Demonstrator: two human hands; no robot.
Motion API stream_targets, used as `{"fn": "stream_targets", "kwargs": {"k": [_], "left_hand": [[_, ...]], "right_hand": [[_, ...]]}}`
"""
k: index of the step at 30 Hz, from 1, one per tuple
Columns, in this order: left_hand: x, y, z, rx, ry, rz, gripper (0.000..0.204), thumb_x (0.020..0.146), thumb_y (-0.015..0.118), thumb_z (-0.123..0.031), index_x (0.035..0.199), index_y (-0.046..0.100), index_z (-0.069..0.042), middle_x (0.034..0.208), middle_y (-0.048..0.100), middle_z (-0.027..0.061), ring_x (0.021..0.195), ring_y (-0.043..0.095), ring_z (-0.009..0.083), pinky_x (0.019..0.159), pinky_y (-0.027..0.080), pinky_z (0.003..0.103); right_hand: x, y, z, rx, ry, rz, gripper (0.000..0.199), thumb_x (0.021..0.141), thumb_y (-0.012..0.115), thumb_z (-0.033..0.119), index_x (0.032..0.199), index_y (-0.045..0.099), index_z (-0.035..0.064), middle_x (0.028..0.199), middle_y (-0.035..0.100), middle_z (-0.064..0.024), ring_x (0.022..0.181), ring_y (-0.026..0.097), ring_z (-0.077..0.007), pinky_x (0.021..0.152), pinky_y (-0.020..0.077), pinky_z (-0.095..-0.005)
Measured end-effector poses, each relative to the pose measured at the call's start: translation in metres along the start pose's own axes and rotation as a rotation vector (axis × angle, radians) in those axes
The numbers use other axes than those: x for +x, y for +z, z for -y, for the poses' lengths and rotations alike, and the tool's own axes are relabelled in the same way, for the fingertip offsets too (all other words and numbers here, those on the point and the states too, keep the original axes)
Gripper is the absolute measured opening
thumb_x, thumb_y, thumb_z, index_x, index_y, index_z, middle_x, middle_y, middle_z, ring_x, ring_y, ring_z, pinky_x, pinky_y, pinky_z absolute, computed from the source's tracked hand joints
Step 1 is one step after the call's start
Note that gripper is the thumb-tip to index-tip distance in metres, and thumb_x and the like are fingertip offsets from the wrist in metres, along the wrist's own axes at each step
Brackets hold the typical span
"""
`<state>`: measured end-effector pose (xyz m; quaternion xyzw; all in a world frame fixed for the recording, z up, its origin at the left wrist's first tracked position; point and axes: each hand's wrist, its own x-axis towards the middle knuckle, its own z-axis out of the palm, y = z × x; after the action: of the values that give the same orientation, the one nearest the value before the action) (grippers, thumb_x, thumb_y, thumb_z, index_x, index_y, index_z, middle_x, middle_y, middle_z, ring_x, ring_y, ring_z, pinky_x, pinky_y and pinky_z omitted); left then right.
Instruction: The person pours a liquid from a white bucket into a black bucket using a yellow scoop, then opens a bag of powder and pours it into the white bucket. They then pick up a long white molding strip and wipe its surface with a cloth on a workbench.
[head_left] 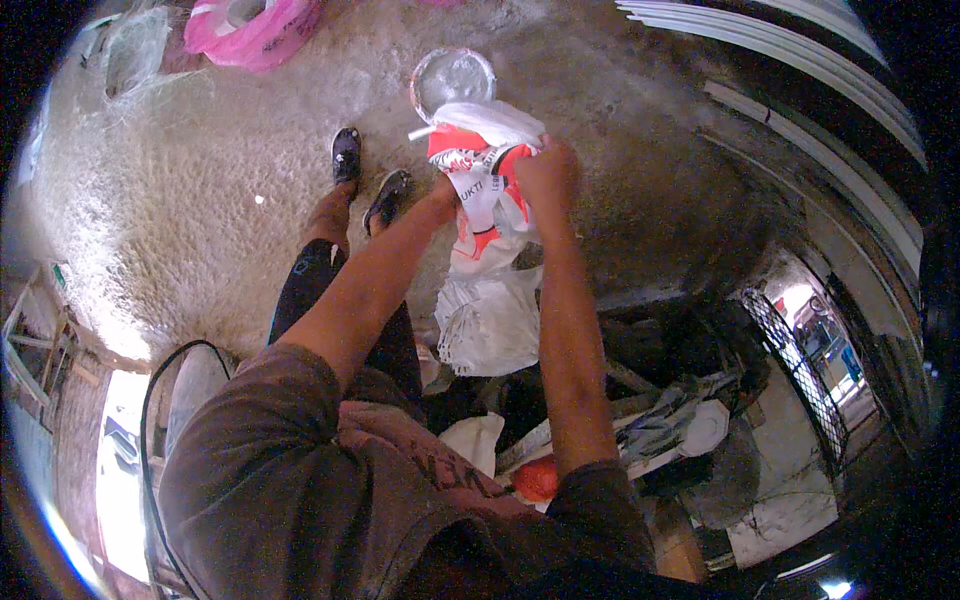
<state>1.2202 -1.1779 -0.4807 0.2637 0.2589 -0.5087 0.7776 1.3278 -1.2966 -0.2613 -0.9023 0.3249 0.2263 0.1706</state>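
Observation:
A white plastic sack (470, 185) with red-orange and black print hangs between my two hands, its upper end bunched over the near side of a round bucket (414, 86). Greyish-white material lies inside the bucket. My right hand (549, 178) is closed round the sack's right side near the top. On the opposite side my left hand (447, 188) grips the sack, its fingers mostly hidden behind the printed plastic. Below, the sack's lower part hangs slack, close to a crumpled white bag (490, 325).
A pink-wrapped coil (255, 35) lies on the rough concrete floor (170, 200) at far left. Long white strips (780, 45) are stacked at the right. Close on my right are assorted clutter, a red round object (536, 480) and a black mesh panel (795, 365).

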Motion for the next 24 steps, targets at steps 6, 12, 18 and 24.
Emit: {"fn": "stream_targets", "kwargs": {"k": [6, 12, 18, 24], "left_hand": [[0.002, 0.004, -0.011, -0.038, -0.028, 0.092, 0.032, 0.089, 0.056, -0.029, 0.114, 0.058, -0.008, 0.099, 0.066, 0.0087, 0.084, 0.064, 0.0206, 0.073, 0.054, 0.035], [-0.010, 0.016, -0.026, -0.206, -0.093, 0.119, 0.028, 0.089, 0.058, -0.025, 0.111, 0.060, -0.009, 0.096, 0.067, 0.0087, 0.082, 0.065, 0.0201, 0.071, 0.055, 0.035], [0.011, 0.006, -0.015, -0.004, 0.091, 0.179, 0.029, 0.091, 0.054, -0.030, 0.110, 0.061, -0.010, 0.099, 0.068, 0.0087, 0.085, 0.067, 0.0215, 0.075, 0.056, 0.037], [0.007, 0.002, -0.008, -0.008, 0.037, 0.145, 0.045, 0.092, 0.045, -0.045, 0.118, 0.058, -0.011, 0.109, 0.066, 0.0076, 0.097, 0.065, 0.0223, 0.086, 0.052, 0.038]], "right_hand": [[0.001, 0.003, 0.003, -0.036, 0.042, 0.035, 0.048, 0.065, 0.059, 0.015, 0.110, 0.062, -0.0025, 0.108, 0.063, -0.0253, 0.102, 0.060, -0.0400, 0.088, 0.0477, -0.0428], [0.001, 0.001, -0.002, -0.002, 0.129, -0.006, 0.052, 0.066, 0.059, 0.015, 0.116, 0.060, -0.0011, 0.110, 0.063, -0.0247, 0.106, 0.059, -0.0388, 0.092, 0.0465, -0.0421], [-0.004, -0.004, 0.007, 0.039, 0.115, -0.032, 0.052, 0.066, 0.060, 0.012, 0.116, 0.059, -0.0033, 0.110, 0.062, -0.0256, 0.106, 0.060, -0.0385, 0.092, 0.0470, -0.0425], [0.014, 0.011, -0.015, 0.038, 0.102, -0.024, 0.053, 0.067, 0.058, 0.012, 0.118, 0.059, -0.0008, 0.112, 0.061, -0.0258, 0.107, 0.058, -0.0393, 0.094, 0.0458, -0.0428]]}}
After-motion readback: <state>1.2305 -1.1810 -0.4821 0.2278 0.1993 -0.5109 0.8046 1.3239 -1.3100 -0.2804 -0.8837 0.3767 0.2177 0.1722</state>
